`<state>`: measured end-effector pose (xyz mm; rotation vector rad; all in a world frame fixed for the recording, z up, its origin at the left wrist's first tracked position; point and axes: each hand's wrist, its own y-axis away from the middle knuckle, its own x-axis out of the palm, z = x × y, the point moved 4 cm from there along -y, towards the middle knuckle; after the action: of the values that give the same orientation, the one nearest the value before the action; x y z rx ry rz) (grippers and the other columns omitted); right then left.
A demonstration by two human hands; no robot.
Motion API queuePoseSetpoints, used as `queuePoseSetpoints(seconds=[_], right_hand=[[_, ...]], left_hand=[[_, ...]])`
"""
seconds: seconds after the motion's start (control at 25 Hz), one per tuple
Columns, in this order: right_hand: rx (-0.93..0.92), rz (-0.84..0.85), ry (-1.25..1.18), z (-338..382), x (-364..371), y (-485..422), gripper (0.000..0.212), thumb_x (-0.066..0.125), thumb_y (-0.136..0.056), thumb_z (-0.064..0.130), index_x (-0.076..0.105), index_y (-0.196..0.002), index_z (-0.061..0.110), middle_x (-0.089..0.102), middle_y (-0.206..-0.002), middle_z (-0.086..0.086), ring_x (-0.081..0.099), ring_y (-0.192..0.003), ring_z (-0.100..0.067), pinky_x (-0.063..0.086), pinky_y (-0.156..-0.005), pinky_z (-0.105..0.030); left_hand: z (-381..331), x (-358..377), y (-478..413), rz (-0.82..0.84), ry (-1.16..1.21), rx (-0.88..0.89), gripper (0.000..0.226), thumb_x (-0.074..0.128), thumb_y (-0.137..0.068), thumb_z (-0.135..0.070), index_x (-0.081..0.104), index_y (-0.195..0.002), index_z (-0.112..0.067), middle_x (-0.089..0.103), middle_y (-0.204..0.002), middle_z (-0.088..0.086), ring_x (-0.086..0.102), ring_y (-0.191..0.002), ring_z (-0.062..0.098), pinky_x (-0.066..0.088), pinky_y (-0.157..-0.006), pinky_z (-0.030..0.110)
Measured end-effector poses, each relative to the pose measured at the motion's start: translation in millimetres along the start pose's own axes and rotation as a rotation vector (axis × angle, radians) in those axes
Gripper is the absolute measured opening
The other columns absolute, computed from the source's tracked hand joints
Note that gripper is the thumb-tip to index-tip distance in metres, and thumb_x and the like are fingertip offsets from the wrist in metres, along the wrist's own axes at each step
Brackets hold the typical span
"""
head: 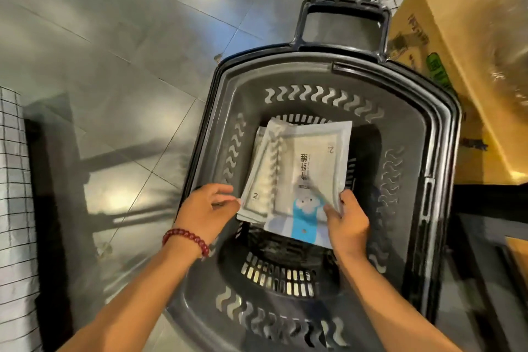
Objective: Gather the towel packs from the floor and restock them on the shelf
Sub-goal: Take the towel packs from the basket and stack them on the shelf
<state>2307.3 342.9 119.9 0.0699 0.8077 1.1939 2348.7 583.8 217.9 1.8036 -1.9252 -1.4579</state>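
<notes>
Grey floor [114, 66] is showing around a basket [414, 128], and the packs [308, 157] are lying stacked inside it. The right hand [347, 223] is gripping the top pack's near corner while the left hand [211, 203] is pinching the lower pack's edge. A box [457, 23] is standing just beside the basket.

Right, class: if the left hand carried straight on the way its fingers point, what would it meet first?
The left hand points rightward at the near-left corner of the lower towel pack, so it would meet that first. Whether the fingertips already touch it is unclear.
</notes>
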Motion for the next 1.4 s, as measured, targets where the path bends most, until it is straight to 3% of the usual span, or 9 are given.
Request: queuePoseSetpoints(seconds=[0.16, 0.36, 0.48, 0.6, 0.76, 1.0, 1.08, 1.28, 1.4], right_hand=[[0.014, 0.137, -0.417, 41, -40, 36, 0.029, 0.066, -0.080, -0.001, 0.061, -0.090, 0.025, 0.067, -0.096, -0.016, 0.065, -0.088, -0.025, 0.051, -0.080, -0.035], [0.152, 0.395, -0.716, 77, -38, 54, 0.036, 0.058, -0.083, -0.009, 0.059, -0.109, 0.016, 0.074, -0.096, -0.002, 0.071, -0.089, -0.019, 0.058, -0.068, -0.027], [0.191, 0.406, -0.592, 69, -18, 34, 0.019, 0.059, -0.085, -0.003, 0.060, -0.097, 0.012, 0.071, -0.093, -0.003, 0.069, -0.088, -0.017, 0.058, -0.072, -0.029], [0.227, 0.232, -0.434, 40, -3, 3, 0.004, 0.062, -0.087, 0.008, 0.062, -0.086, 0.004, 0.065, -0.080, -0.003, 0.064, -0.076, -0.015, 0.051, -0.069, -0.029], [0.307, 0.110, 0.138, -15, 32, -32, 0.049, 0.072, -0.080, 0.029, 0.055, -0.113, -0.002, 0.060, -0.107, -0.014, 0.058, -0.106, -0.032, 0.043, -0.084, -0.035], [0.455, 0.072, 0.280, -39, 75, -42, 0.088, 0.077, -0.074, 0.031, 0.026, -0.138, -0.002, 0.039, -0.139, -0.022, 0.037, -0.130, -0.037, 0.036, -0.100, -0.043], [0.429, 0.003, 0.200, -38, 74, -43, 0.076, 0.079, -0.073, 0.021, 0.036, -0.130, -0.003, 0.050, -0.130, -0.023, 0.048, -0.120, -0.037, 0.042, -0.093, -0.042], [0.322, -0.102, 0.178, -26, 37, -26, 0.025, 0.066, -0.084, 0.010, 0.055, -0.102, -0.001, 0.064, -0.102, -0.022, 0.062, -0.094, -0.035, 0.053, -0.077, -0.041], [0.182, -0.092, 0.146, -4, 8, -12, 0.008, 0.057, -0.088, 0.003, 0.053, -0.095, 0.002, 0.064, -0.090, -0.015, 0.061, -0.081, -0.029, 0.047, -0.068, -0.031]], left_hand=[[-19, 8, 10, 0.077, 0.098, -0.066, 0.053, 0.070, -0.080, -0.031, 0.052, -0.126, -0.013, 0.060, -0.116, -0.001, 0.058, -0.099, 0.011, 0.044, -0.088, 0.023], [-39, 8, 19, 0.084, 0.365, -0.062, 0.019, 0.075, -0.071, -0.014, 0.065, -0.086, -0.022, 0.070, -0.063, -0.013, 0.068, -0.062, 0.001, 0.055, -0.054, 0.018], [-37, -4, 14, -0.004, 0.341, -0.053, 0.021, 0.076, -0.070, -0.009, 0.062, -0.078, -0.023, 0.068, -0.058, -0.014, 0.067, -0.061, 0.004, 0.053, -0.052, 0.021], [-32, -21, 3, -0.172, 0.275, -0.062, 0.021, 0.077, -0.070, -0.011, 0.061, -0.082, -0.019, 0.065, -0.074, -0.003, 0.062, -0.072, 0.017, 0.047, -0.058, 0.024], [-14, -36, -18, -0.255, 0.169, -0.067, 0.034, 0.078, -0.069, -0.014, 0.064, -0.097, 0.002, 0.063, -0.089, 0.012, 0.061, -0.084, 0.029, 0.047, -0.070, 0.032], [1, -39, -25, -0.199, 0.260, -0.108, 0.052, 0.077, -0.043, -0.035, 0.059, -0.086, -0.012, 0.068, -0.093, 0.014, 0.065, -0.088, 0.035, 0.052, -0.082, 0.053], [4, -40, -26, -0.202, 0.279, -0.111, 0.059, 0.076, -0.036, -0.040, 0.060, -0.086, -0.012, 0.069, -0.093, 0.014, 0.066, -0.087, 0.035, 0.053, -0.081, 0.053], [-4, -42, -22, -0.201, 0.250, -0.100, 0.024, 0.077, -0.066, -0.017, 0.058, -0.081, -0.015, 0.066, -0.086, 0.007, 0.065, -0.088, 0.032, 0.052, -0.084, 0.047], [-8, -46, -15, -0.194, 0.274, -0.111, 0.039, 0.078, -0.065, -0.018, 0.061, -0.098, -0.004, 0.067, -0.093, 0.012, 0.065, -0.089, 0.032, 0.052, -0.081, 0.043]])
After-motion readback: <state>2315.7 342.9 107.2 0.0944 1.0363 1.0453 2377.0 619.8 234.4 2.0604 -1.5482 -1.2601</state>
